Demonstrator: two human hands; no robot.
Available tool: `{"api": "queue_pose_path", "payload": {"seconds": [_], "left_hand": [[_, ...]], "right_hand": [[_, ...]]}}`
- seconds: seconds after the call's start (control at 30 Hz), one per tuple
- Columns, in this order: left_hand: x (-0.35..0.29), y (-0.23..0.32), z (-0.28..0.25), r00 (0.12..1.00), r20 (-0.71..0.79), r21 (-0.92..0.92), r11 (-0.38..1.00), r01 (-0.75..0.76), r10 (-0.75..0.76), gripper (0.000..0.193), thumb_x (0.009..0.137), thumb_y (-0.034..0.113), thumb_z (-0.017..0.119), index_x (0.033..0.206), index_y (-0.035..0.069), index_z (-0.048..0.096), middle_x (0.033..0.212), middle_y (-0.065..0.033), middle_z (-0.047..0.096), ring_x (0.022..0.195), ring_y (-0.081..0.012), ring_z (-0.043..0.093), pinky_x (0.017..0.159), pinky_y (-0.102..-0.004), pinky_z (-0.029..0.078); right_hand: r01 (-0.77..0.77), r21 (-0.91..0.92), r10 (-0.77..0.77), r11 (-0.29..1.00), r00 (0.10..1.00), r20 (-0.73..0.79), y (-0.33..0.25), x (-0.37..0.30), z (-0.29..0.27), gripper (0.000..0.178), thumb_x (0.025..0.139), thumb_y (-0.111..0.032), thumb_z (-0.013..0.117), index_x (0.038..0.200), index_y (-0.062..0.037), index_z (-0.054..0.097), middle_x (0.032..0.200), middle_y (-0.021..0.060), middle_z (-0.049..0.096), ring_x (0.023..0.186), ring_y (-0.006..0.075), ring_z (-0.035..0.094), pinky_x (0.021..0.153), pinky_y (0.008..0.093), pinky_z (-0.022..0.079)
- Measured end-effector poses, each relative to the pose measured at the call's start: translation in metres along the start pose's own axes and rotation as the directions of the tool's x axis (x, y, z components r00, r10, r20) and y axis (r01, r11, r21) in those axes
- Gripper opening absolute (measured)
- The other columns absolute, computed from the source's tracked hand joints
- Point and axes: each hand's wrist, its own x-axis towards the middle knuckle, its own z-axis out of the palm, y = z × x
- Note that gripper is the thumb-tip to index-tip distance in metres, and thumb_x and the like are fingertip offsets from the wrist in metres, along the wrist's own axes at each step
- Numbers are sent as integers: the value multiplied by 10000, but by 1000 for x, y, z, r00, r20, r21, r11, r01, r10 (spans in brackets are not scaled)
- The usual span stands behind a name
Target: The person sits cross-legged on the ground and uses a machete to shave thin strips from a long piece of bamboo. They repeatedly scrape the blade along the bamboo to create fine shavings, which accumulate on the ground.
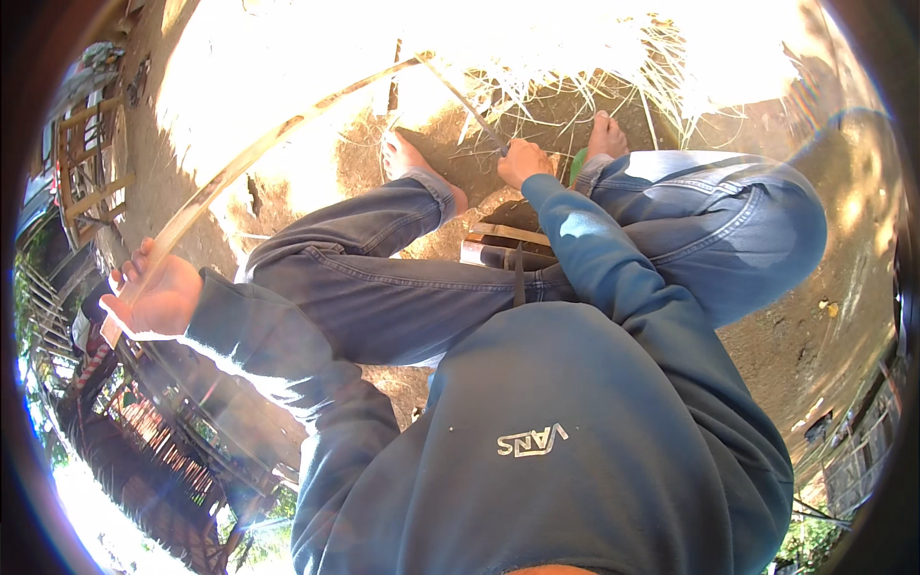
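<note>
A long, thin strip of bamboo or pale wood [226, 178] runs from the left edge of the scene up to the bright ground ahead of me. My left hand [165, 295] holds its near end, palm up, with the strip lying between the thumb and the curled fingers. The handle of a narrow knife [468, 105] is in the closed fist of my right hand [525, 165], in front of my right knee. Its blade points forward and left. At the strip's far end, blade and strip meet or overlap; glare hides whether they touch.
Thin pale shavings [575, 91] lie heaped on the ground beyond my bare feet. Wooden pieces [513, 233] sit between my bent legs. A short dark stick [394, 77] stands or lies near my left foot. Wooden slatted structures [91, 196] border the left side.
</note>
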Motion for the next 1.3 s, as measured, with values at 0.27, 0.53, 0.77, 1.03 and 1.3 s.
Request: {"api": "queue_pose_path", "payload": {"seconds": [0.27,0.53,0.77,1.03,1.3], "left_hand": [[5,-1,2,1000,10,-132,991,14,-13,580,748,547,562,880,-16,513,734,-112,423,693,-282,457,723,-458,426],[9,5,-12,981,101,-346,918,192,-166,690,743,626,411,879,-25,597,731,-143,471,704,-289,448,795,-478,369],[4,6,-16,976,142,-366,907,209,-168,703,746,633,412,889,-24,619,730,-138,486,712,-289,459,805,-487,381],[3,11,-8,974,178,-350,916,197,-142,710,758,662,417,875,-13,601,719,-131,481,709,-286,462,796,-477,382],[10,7,-18,972,191,-332,923,196,-137,722,763,680,400,854,-13,580,710,-129,476,696,-279,458,815,-481,386]], "right_hand": [[-110,59,104,992,989,101,1,-1,2,335,810,-257,580,1054,-37,646,1045,209,655,999,359,629,884,426,488],[296,156,-302,943,953,18,-70,-46,-13,335,809,-330,584,912,-20,658,876,203,676,845,344,658,803,412,506],[388,122,-396,914,917,53,-89,-63,-22,331,833,-318,580,1007,-49,664,857,187,676,829,346,657,774,417,507],[328,107,-329,939,944,-5,-74,-52,-12,333,819,-318,588,1024,-71,675,870,174,685,822,332,665,806,411,510],[206,86,-208,975,978,15,-57,-31,-14,314,815,-312,579,955,-46,669,863,195,671,843,350,658,804,423,511]]}}
